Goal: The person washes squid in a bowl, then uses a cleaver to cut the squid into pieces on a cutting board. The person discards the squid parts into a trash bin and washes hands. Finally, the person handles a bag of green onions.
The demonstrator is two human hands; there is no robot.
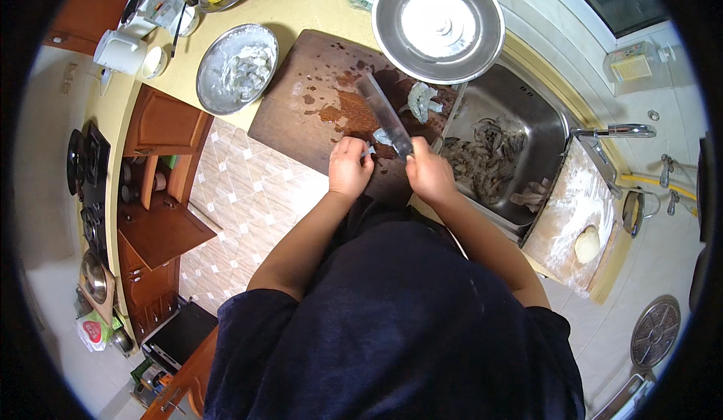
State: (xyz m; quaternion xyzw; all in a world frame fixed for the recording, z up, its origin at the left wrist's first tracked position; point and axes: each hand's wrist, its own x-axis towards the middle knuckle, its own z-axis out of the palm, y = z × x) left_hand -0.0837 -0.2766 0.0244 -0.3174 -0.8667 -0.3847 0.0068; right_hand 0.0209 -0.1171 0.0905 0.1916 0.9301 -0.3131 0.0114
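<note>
My right hand (430, 170) is closed around the handle of a cleaver (384, 112), whose broad blade lies over the wooden cutting board (294, 103). Left of the blade, my left hand (349, 166) pinches a small piece of peeled shrimp (368, 150) at the board's near edge. Another pale shrimp piece (382, 136) lies against the blade. A small heap of peeled shrimp (422, 102) rests on the wet right side of the board. To the left, a metal bowl (206, 75) holds more peeled shrimp (247, 75) dusted with white powder.
A large steel basin (390, 41) overlaps the board's far right corner. The sink (528, 103), right of the board, holds dark shrimp shells (488, 154). Beyond it, dough (587, 245) sits on a floured board (573, 194). Small bowls (153, 63) stand at the far left.
</note>
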